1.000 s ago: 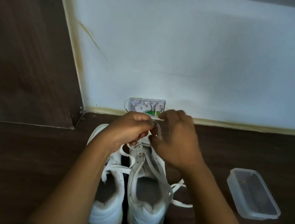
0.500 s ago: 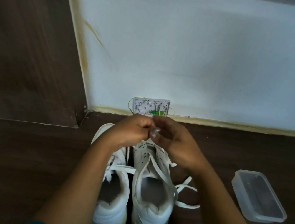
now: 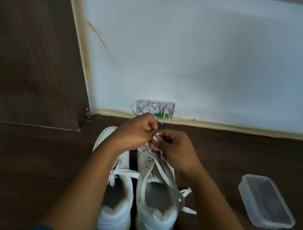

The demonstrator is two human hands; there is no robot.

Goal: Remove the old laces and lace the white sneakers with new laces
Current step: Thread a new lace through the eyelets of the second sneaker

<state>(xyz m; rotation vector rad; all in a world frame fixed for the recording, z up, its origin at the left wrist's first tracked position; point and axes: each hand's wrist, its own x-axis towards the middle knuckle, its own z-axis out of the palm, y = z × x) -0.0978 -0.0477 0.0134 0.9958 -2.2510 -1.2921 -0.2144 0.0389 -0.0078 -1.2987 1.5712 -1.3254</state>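
– Nearest the viewer, what stands on the dark wooden surface?
– Two white sneakers, heels toward the camera: the left sneaker and the right sneaker, side by side and just beside each other.
– Where is the lace?
– A white lace runs along the right sneaker's open throat from the toe end back over the collar. Its loose part lies on the surface just right of that shoe. Several eyelets show empty. A second lace crosses the left sneaker's throat.
– And the hands?
– Both are above the right sneaker's toe end. The right hand pinches the lace between thumb and curled fingers. The left hand, fingers curled, meets it fingertip to fingertip; whether it grips the lace cannot be told.
– Farther off?
– A clear plastic container lies to the right, well apart from the shoes. A small white wall box sits at the foot of the pale wall, behind the hands.
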